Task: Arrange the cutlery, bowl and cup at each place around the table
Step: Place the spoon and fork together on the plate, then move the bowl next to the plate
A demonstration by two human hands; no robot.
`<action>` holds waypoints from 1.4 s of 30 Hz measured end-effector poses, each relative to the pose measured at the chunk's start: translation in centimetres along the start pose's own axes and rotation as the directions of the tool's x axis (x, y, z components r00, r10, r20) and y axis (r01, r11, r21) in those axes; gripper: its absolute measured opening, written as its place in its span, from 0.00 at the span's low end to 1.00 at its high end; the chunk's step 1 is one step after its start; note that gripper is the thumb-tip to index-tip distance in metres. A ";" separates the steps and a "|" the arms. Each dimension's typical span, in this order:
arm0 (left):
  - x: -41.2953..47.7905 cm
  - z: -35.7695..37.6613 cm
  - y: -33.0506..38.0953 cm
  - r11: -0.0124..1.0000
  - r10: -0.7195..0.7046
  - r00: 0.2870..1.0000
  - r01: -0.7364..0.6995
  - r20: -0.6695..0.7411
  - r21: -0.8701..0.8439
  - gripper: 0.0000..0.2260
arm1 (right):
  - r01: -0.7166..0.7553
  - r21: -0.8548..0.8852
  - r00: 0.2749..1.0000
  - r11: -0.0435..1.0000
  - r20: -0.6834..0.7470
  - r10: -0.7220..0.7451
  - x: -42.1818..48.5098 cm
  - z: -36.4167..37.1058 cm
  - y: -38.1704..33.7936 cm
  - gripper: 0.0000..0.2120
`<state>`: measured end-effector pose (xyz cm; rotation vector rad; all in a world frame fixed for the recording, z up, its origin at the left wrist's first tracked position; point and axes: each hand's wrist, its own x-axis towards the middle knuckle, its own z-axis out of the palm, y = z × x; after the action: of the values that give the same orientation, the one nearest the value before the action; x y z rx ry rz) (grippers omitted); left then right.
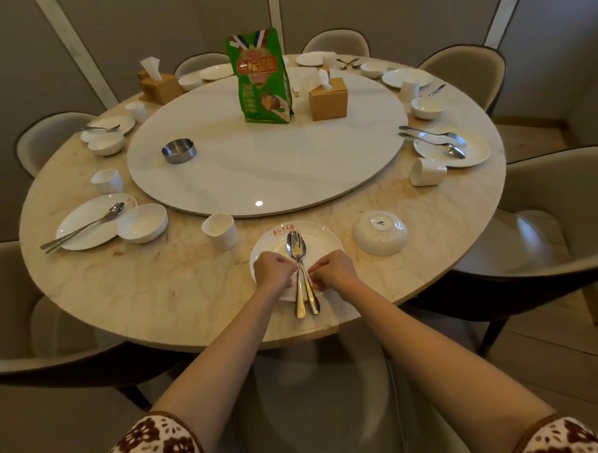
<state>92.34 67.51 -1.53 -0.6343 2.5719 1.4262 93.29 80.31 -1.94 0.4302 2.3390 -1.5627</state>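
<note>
With the cup point(220, 230) left of the grip, a napkin point(289, 293) is pinched by the left hand point(275, 271) and right hand point(331, 271) around the fork and spoon point(296, 250) laid between them on the plate point(322, 237), where the overhanging handles could be dragged off by an uneven tug

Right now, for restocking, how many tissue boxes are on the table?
2. One tissue box stands on the turntable, right of the green bag; the other at the far left, by the turntable's rim. The bag may hide more.
</note>
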 end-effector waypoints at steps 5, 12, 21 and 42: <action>0.1 1.9 2.0 0.972 0.235 0.970 -0.236 -0.069 -0.011 0.07 | 0.220 0.033 0.953 0.975 -0.223 -0.207 0.4 -4.3 1.1 0.06; -0.7 9.5 7.2 0.855 0.441 0.852 -0.494 0.281 0.157 0.31 | 0.381 -0.393 0.840 0.837 -0.231 -0.491 4.2 -12.8 4.5 0.36; 0.6 15.5 9.3 0.887 0.251 0.926 -0.337 0.281 0.316 0.46 | 0.454 -0.364 0.889 0.813 0.245 -0.386 9.3 -17.5 7.4 0.58; 1.3 12.6 10.5 0.878 0.470 0.871 -0.478 0.142 0.033 0.27 | 0.302 -0.076 0.886 0.950 0.391 -0.250 11.5 -20.8 3.1 0.35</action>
<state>85.65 82.54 -0.62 0.1205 2.7697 1.4317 82.47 101.64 -1.56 -0.2350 2.2467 -1.4316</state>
